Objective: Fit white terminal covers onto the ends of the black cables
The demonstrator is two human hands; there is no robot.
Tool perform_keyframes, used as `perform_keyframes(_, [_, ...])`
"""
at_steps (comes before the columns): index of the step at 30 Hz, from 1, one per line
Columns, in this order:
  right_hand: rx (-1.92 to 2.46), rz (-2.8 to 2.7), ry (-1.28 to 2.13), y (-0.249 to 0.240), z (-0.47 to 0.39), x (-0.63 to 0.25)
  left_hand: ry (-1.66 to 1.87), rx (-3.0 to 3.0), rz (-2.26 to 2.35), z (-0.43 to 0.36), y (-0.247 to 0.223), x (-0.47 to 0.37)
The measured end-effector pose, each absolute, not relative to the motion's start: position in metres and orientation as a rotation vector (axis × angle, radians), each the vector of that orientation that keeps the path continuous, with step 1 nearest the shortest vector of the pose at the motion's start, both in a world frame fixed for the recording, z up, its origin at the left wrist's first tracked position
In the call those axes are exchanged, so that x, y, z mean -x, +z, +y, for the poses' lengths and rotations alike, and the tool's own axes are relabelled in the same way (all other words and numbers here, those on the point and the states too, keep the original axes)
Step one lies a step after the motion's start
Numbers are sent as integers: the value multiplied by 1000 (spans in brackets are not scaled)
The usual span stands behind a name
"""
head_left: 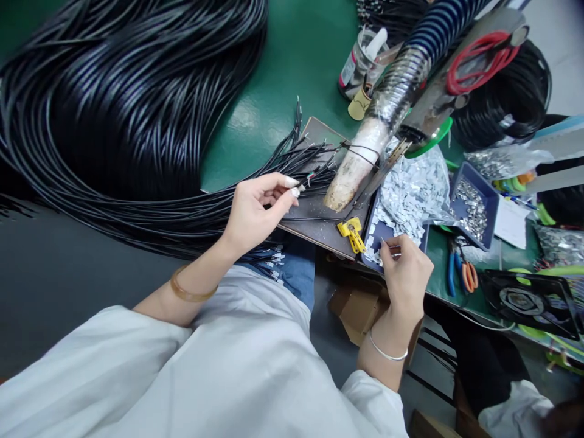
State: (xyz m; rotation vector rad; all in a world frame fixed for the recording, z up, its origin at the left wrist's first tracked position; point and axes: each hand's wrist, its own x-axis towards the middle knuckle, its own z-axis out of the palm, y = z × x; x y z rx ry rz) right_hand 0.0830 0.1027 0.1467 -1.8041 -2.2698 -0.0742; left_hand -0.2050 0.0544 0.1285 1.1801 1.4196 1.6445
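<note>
Left hand [256, 210] is pinching 1 slim, black-sheathed cable [303, 184]; at 4 o'clock, right hand [406, 271] is nearly closing, grip contents unclear, beside flat white pieces [404, 227].

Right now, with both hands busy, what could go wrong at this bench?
The left hand pinches a cable near its end, so its thin wires might bend. The right hand is at a tray of loose white pieces; a nudge could scatter them. The yellow tool lies near the edge of the board and might get knocked off.
</note>
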Motion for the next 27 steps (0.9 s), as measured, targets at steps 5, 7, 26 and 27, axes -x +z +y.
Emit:
perform_keyframes(5, [1775,-2306,-82,147,101,-83,1556,-1615,1794,57,125,212])
perform_keyframes(7, [1769,-2280,-60,145,101,-83,1564,-1728,2000,62,122,217])
perform_keyframes(26, [1673,-2143,8,138,99,-86,1516,-2024,1583,37,124,193])
perform_keyframes(27, [1669,-2128,1,137,99,-86,1492,-2072,1504,35,128,191])
